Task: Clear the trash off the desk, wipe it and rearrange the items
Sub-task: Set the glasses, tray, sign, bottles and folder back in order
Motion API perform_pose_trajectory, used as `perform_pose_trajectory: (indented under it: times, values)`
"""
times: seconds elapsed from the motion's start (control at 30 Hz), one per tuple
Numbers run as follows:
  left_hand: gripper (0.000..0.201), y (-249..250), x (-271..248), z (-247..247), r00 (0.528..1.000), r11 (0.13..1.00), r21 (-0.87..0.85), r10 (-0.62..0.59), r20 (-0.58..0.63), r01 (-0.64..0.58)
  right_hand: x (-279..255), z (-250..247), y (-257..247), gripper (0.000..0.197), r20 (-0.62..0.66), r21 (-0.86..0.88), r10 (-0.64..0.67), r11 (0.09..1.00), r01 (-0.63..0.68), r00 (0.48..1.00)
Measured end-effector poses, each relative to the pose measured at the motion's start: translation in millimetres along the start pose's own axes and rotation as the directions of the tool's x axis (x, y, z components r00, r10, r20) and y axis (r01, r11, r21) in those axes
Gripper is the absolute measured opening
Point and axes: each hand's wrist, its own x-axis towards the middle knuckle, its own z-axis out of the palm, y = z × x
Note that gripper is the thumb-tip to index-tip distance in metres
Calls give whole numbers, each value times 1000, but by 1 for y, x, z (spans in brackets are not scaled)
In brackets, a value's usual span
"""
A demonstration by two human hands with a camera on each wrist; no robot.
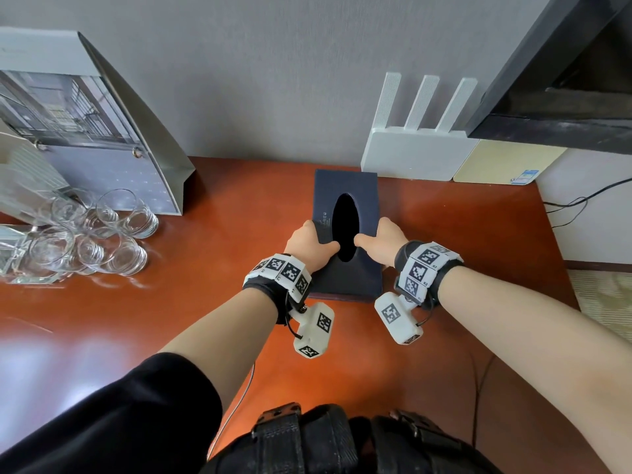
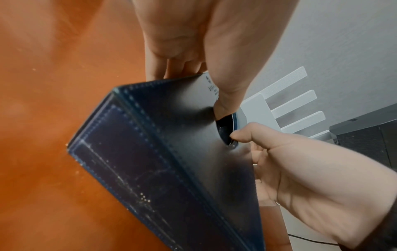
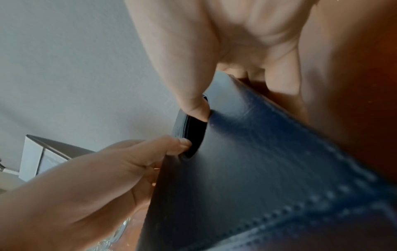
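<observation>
A dark blue stitched leather tissue box (image 1: 345, 186) with a black oval opening sits at the middle back of the red-brown desk (image 1: 239, 200). My left hand (image 1: 309, 246) grips its left side, thumb lying on the top at the oval's rim. On the opposite side my right hand (image 1: 381, 241) holds it the same way. In the left wrist view the left hand (image 2: 189, 42) and right hand (image 2: 300, 161) flank the box (image 2: 171, 152). The right wrist view shows the right hand (image 3: 236, 42), left hand (image 3: 96, 169) and box (image 3: 257, 169). Fingers along the sides are mostly hidden.
Several clear glasses (image 1: 102, 234) stand at the left on a glass tray, with a grey standing display (image 1: 102, 131) behind them. A white router (image 1: 417, 152) and a pale yellow box (image 1: 506, 162) lean on the wall behind the tissue box. Cables (image 1: 567, 206) hang past the right edge.
</observation>
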Motion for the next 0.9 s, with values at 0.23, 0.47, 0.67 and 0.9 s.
perform_pose_trajectory:
  times: [0.23, 0.47, 0.67, 0.9]
  values:
    - [43, -14, -8, -15, 999, 999, -21, -32, -38, 32, -8, 13, -18, 36, -2, -29, -24, 999, 24, 1000]
    - [42, -41, -18, -51, 993, 999, -25, -43, -110, 40, -20, 37, -57, 43, 15, -52, -85, 995, 86, 996]
    - [40, -74, -23, -90, 990, 997, -55, -61, -128, 54, -30, 68, -95, 44, 29, -72, -104, 992, 106, 994]
    - [44, -110, -17, -133, 989, 995, -80, -71, -131, 61, -30, 103, -139, 32, 45, -62, -109, 992, 112, 993]
